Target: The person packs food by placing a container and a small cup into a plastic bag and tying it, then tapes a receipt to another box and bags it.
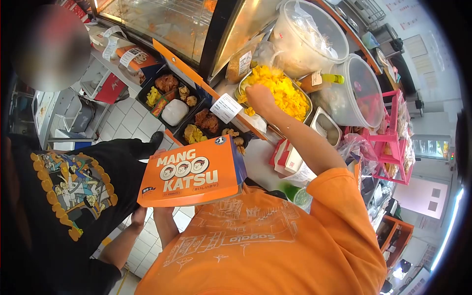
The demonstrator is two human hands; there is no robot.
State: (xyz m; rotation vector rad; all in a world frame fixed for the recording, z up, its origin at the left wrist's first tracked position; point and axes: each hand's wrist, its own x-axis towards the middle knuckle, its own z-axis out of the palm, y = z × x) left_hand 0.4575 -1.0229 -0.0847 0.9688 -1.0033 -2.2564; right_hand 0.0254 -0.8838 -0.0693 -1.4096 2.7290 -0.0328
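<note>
Nearest the camera: orange shirt [265, 246], white line print on it. Left hand [156, 210] sits under the orange box [194, 172], mostly hidden by it; box is held up in front of the chest, lid face toward the camera, lettering "MANG KATSU" readable. Can't tell how the left fingers wrap the box, only that they support it from below. Just beside that hand, a second person in a black printed T-shirt [73, 189] stands at the left, one hand [139, 216] near the box's lower edge; contact not clear.

Right arm extends forward over the tabletop [260, 157]. Right hand [259, 98] is down in the metal tray [307, 114] of yellow food [282, 91], fingers curled closed into the pile at its near-left edge; whether they actually grip a piece can't be told.

Left of the tray: two black meal trays [183, 115] lying open side by side, compartments filled with brown fried pieces, yellow bits and one white mound. A white paper slip [225, 107] lies between them and the yellow tray.

Beyond the tray: a bottle with yellow cap [322, 79] on its side, a large clear tub [309, 37] lined with plastic, a second lidded tub [359, 93] to the right. Pink rack [391, 142] at far right. Glass display case [167, 22] at the back.
</note>
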